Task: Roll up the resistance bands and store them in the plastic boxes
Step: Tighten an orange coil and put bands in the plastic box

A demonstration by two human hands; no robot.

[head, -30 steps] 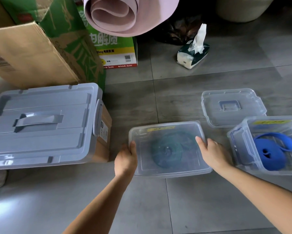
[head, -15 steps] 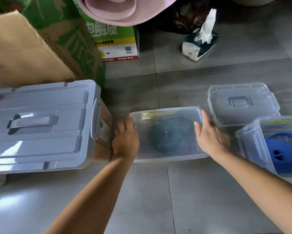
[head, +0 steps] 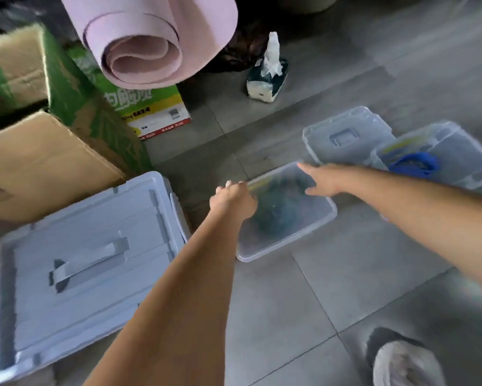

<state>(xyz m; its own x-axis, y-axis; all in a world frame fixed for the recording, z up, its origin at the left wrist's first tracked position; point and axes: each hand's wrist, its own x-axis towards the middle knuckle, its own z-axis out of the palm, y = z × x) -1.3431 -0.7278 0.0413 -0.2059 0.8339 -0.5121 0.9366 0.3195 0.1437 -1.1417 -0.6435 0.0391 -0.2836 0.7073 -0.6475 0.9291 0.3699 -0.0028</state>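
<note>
1. A clear plastic box [head: 289, 242] is seen on the grey tiled floor [head: 345, 288], and a rolled dark green resistance band [head: 276, 215] lies inside it.
2. The left hand [head: 232, 200] is placed at the box's far left corner with its fingers curled. Whether the rim is grasped cannot be told through the blur.
3. The right hand [head: 322, 181] is held released over the box's far right corner, with its fingers stretched out straight. Contact with the box cannot be made out.
4. A second clear box [head: 462, 154] is set to the right, with a blue resistance band [head: 413, 162] inside it.
5. A loose clear lid [head: 345, 135] lies just beside the second box, behind the first.
6. A large grey lidded bin [head: 81, 260] is found left of the left arm, with cardboard cartons [head: 39, 162] and a rolled pink mat [head: 150, 43] behind it.
</note>
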